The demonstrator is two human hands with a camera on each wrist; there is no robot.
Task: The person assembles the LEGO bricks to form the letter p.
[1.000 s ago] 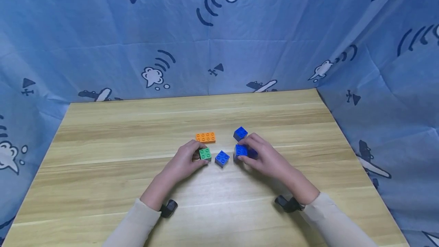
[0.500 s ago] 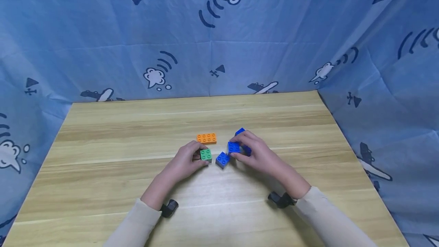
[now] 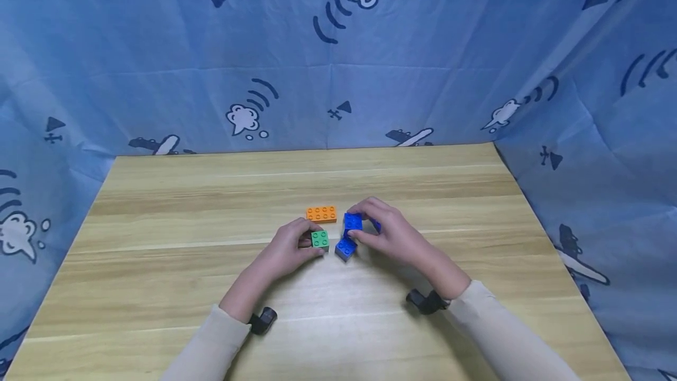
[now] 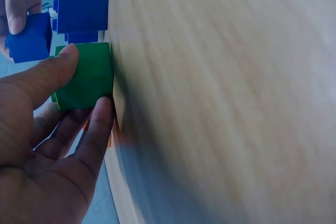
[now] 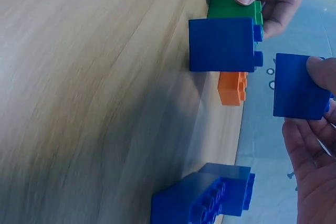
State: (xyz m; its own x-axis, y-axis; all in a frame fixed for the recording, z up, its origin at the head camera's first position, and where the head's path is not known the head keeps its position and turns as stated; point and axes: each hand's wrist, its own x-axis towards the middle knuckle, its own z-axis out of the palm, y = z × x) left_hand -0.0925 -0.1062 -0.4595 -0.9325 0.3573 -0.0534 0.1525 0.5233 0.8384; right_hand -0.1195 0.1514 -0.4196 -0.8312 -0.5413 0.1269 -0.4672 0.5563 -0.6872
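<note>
The left hand [image 3: 288,246] grips a green brick [image 3: 319,240] between thumb and fingers; the brick rests on the tabletop [image 3: 185,193], about midway between its left and right edges. The right hand [image 3: 391,234] pinches a raised blue brick [image 3: 352,222] between thumb and fingers, clear of the surface, studs up.

A resting blue brick [image 3: 345,249] sits just beside the green brick, on the side toward the right edge, turned diagonally to the far edge. An orange brick [image 3: 321,214] lies behind the green brick, its long side roughly parallel to the far edge. Two further blue bricks [image 5: 231,184] stand near the right hand, which mostly hides them in the head view. A blue patterned cloth [image 3: 296,93] hangs beyond the far edge.
</note>
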